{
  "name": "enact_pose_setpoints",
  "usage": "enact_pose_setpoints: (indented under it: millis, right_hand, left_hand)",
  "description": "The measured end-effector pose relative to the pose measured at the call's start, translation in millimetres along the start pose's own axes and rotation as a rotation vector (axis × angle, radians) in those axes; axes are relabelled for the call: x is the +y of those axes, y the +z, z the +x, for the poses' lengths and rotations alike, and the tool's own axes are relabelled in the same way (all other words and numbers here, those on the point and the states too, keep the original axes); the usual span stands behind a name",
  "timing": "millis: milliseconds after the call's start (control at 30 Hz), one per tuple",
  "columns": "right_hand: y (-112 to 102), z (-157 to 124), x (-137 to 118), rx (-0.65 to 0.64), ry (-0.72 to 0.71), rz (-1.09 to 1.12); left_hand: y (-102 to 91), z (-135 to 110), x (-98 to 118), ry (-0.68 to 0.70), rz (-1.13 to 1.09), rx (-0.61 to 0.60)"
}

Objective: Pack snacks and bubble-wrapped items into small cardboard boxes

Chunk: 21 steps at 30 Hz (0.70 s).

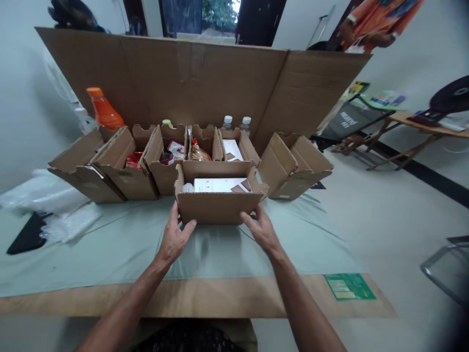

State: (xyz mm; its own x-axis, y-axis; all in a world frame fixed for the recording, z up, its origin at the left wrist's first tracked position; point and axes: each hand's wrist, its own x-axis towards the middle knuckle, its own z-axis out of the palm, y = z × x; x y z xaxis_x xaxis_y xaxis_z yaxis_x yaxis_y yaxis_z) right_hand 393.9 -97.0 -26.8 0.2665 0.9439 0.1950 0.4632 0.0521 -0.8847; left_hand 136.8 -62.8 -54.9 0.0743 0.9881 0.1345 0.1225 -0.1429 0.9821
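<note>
An open cardboard box (pixel 216 208) stands on the pale green cloth (pixel 120 244) in front of me, with a white packet (pixel 220 185) lying inside. My left hand (pixel 173 239) grips the box's lower left corner, thumb on the front face. My right hand (pixel 261 229) holds the lower right corner, fingers against the side. Both hands are closed on the box.
Behind it stands a row of open cardboard boxes (pixel 128 168) with snacks, another box (pixel 296 166) at the right, an orange bottle (pixel 103 111), two small capped bottles (pixel 236 122) and a tall cardboard sheet (pixel 205 83). Clear plastic bags (pixel 44 195) lie left. A green card (pixel 349 286) lies at the table's right.
</note>
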Motion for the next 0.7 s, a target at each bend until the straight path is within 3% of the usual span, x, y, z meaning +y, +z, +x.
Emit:
enact_pose_setpoints:
  millis: [133,267,367,433,533,633,700]
  right_hand:
    - [17,-50,-14,0.079,0.014,-0.044]
    - [43,-109,-37,0.05,-0.073,-0.045]
    - [60,-102,-57,-0.018,-0.174,-0.017]
    - [57,-78,-67,0.04,-0.186,0.021]
    - [29,-58,-70,0.205,-0.127,0.012]
    - [0,-81,-61,0.337,-0.079,-0.075]
    - [-3,-108,-53,0.362,-0.088,-0.109]
  left_hand:
    - [-18.6,-40,-2,-0.031,0.047,-0.005]
    - [-74.3,-100,-12,-0.105,0.123,0.116]
    - [-100.6,-96,1,-0.09,0.108,0.233]
    - [-91.7,-69,21,-0.012,0.088,0.255]
    - [-52.7,-33,44,0.103,-0.014,0.103]
    - [-26.3,-44,42,0.149,-0.034,-0.082]
    - [-28.5,-71,30,0.093,-0.013,-0.107]
